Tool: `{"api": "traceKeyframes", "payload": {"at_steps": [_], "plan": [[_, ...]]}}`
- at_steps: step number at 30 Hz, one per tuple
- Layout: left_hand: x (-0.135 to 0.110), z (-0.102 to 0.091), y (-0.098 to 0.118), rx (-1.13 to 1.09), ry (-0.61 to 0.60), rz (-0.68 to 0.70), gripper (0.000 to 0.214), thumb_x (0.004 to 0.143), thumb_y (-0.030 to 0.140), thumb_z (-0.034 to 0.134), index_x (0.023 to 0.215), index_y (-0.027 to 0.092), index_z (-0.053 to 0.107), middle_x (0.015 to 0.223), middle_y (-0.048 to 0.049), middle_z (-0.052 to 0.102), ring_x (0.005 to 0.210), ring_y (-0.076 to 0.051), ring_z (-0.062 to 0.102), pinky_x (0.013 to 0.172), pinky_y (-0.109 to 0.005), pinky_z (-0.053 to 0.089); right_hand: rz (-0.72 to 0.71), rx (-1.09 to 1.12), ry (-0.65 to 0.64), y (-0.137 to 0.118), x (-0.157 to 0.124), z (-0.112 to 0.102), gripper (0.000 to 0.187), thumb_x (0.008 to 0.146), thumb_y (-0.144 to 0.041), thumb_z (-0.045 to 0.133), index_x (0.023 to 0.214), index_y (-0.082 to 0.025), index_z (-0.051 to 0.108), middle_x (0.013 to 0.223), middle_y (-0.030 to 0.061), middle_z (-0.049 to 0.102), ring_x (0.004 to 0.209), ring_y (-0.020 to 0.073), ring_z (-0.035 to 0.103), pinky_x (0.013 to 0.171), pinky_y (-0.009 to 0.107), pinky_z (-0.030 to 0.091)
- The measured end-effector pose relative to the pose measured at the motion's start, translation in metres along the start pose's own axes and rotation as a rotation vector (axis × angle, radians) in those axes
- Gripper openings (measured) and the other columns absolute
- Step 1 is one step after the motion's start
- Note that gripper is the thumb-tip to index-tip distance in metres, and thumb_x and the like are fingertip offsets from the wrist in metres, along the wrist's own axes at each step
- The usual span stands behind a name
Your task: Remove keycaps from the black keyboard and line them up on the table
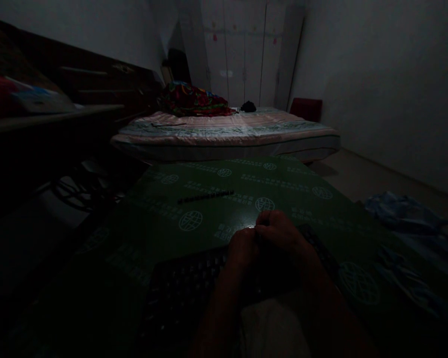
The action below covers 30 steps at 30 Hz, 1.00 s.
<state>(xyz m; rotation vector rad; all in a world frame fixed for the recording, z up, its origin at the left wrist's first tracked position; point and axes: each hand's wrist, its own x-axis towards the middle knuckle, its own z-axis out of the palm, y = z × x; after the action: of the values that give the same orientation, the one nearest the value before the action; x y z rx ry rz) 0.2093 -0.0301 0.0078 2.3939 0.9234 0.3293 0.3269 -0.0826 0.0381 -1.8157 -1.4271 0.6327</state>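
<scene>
A black keyboard (pixel 186 283) lies across the near part of the green table, its keys partly in shadow. My left hand (pixel 243 246) and my right hand (pixel 278 228) come together above its back edge. Both have their fingers curled in and pinched, with the fingertips meeting. Whatever sits between them is too small and dark to make out; a faint pale glint shows there. Beyond the hands, a thin row of small dark pieces (pixel 205 197) lies on the tabletop. Below my wrists is a pale cloth-like thing (pixel 274 325). My forearms cover the keyboard's middle.
The green table top (pixel 164 219) has white globe prints. Crumpled blue cloth (pixel 403 214) lies at the right. Behind the table stands a bed (pixel 239 134) with a red patterned blanket (pixel 197 99). A dark shelf (pixel 93 117) runs along the left. The room is dim.
</scene>
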Motion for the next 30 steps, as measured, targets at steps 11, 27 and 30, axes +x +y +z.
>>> {"api": "traceKeyframes", "payload": {"at_steps": [11, 27, 30], "plan": [[0.0020, -0.0006, -0.0028, 0.050, -0.065, -0.020, 0.022, 0.072, 0.013, 0.045, 0.075, 0.014, 0.066, 0.082, -0.0112, 0.068, 0.076, -0.021, 0.062, 0.063, -0.026, 0.042, -0.011, -0.027, -0.005, 0.0050, 0.0015, 0.0079, 0.010, 0.063, -0.018, 0.048, 0.060, -0.014, 0.057, 0.055, 0.0000, 0.056, 0.054, 0.0110, 0.051, 0.046, 0.018, 0.033], [-0.0013, -0.0002, -0.0048, -0.046, -0.019, 0.000, 0.022, 0.074, 0.013, 0.043, 0.073, 0.015, 0.065, 0.075, -0.0082, 0.068, 0.071, -0.019, 0.061, 0.058, -0.024, 0.040, 0.055, -0.197, -0.017, 0.0033, 0.0024, 0.0078, 0.019, 0.067, -0.023, 0.047, 0.069, -0.015, 0.064, 0.065, 0.0032, 0.064, 0.060, 0.0130, 0.054, 0.051, 0.020, 0.033], [-0.0018, -0.0003, -0.0047, -0.048, -0.013, -0.006, 0.022, 0.074, 0.013, 0.043, 0.073, 0.015, 0.065, 0.075, -0.0083, 0.068, 0.070, -0.018, 0.061, 0.058, -0.024, 0.040, 0.059, -0.203, -0.021, 0.0045, 0.0034, 0.0084, 0.020, 0.068, -0.024, 0.047, 0.072, -0.016, 0.065, 0.069, 0.0035, 0.065, 0.063, 0.0134, 0.055, 0.053, 0.020, 0.034]]}}
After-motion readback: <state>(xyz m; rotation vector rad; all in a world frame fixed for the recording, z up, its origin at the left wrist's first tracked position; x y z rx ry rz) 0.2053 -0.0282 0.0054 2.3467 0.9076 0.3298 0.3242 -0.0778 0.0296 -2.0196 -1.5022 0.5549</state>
